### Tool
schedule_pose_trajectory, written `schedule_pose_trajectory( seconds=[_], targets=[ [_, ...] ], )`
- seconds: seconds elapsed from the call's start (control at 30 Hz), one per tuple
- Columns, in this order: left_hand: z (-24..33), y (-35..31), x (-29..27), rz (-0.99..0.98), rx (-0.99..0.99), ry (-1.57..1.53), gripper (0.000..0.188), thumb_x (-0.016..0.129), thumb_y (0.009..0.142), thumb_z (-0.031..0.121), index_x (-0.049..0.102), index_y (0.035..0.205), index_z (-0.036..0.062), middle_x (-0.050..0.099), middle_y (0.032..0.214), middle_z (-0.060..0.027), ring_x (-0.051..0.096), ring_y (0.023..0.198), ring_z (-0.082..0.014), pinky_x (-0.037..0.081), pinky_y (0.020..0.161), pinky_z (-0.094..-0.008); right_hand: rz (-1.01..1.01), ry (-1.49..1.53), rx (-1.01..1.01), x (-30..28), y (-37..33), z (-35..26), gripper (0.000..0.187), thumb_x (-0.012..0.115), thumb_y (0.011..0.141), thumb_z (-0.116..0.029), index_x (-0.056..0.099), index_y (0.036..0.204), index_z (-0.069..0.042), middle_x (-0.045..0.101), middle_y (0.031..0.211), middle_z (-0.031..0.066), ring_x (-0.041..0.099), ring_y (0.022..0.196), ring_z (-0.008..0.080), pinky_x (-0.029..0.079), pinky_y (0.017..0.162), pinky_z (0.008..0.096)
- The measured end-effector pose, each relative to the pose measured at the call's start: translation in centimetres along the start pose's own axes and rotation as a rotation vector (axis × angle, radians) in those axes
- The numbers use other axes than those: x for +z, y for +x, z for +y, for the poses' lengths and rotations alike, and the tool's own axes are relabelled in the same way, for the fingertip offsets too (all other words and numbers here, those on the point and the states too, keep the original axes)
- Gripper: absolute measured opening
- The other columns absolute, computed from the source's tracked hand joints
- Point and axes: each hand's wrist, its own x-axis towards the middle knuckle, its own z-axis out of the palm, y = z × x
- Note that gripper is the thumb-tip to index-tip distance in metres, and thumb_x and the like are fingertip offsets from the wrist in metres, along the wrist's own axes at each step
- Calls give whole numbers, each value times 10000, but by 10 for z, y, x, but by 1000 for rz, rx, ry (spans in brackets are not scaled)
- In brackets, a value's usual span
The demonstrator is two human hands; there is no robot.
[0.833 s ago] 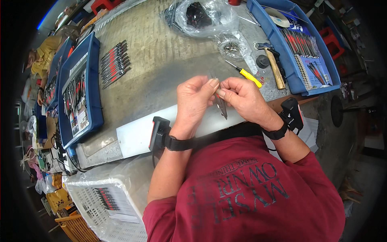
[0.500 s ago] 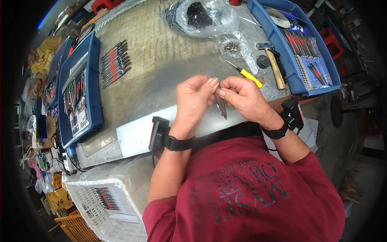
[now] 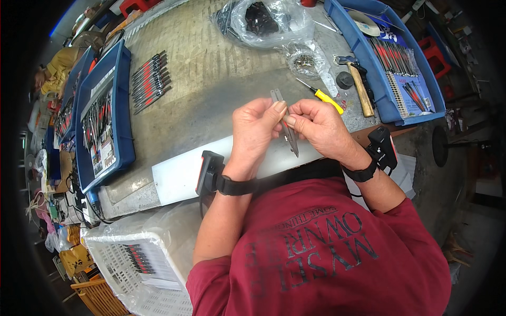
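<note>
- You seem to be at a fine two-handed step, gripping and working one grey pointed tool (image 3: 290,139) near its middle.
- Your left hand (image 3: 251,130) has thumb and forefinger in a narrow pinch on the tool's upper part.
- Your right hand (image 3: 322,129) has thumb and bent forefinger drawn close at the tool, just beside the left fingertips; exactly what they press is hidden.
- As I judge it, the next move calls for a firm left pinch against twisting, with light, precise pressure from the right.
- Taking 12 o'clock as straight away from you, the tool's long axis runs from between 11 and 12 down to between 5 and 6; its sharp tip points at the lower end, toward your body.
- The tool is held up over the bench's near edge, above the white board (image 3: 192,175), which reaches toward 8 o'clock.
- From the tool, the yellow screwdriver (image 3: 328,101) lies near 2 o'clock, the hammer (image 3: 361,92) farther that way; the row of red-and-black tools (image 3: 151,84) lies between 9 and 10.
</note>
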Motion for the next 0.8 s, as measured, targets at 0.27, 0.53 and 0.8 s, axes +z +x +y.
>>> schedule_pose_trajectory(
  seconds=[0.27, 0.53, 0.8],
  targets=[
    [-6, 5, -4, -59, -61, -119, 138, 642, 888, 160, 621, 837, 34, 599, 681, -3, 518, 532, -55, 408, 474, -187, 13, 21, 29, 1, 2, 2, 154, 589, 917, -180, 602, 894, -29, 580, 789, -39, 469, 633, 10, 388, 545, 173],
    [-9, 7, -7, -75, -100, -159, 139, 637, 890, 158, 612, 833, 33, 602, 671, -13, 516, 511, -59, 412, 463, -193, 30, 55, 55, 3, 3, 4, 137, 595, 913, -169, 598, 883, -36, 571, 768, -44, 463, 612, 5, 381, 532, 164],
    [5, -1, -6, -59, -9, 72, 163, 640, 883, 134, 608, 769, 23, 585, 658, -1, 494, 520, -51, 386, 463, -189, -71, 5, -43, -13, 1, -5, 164, 582, 924, -173, 599, 912, -10, 587, 749, -22, 512, 663, 34, 413, 590, 195]
  ],
)
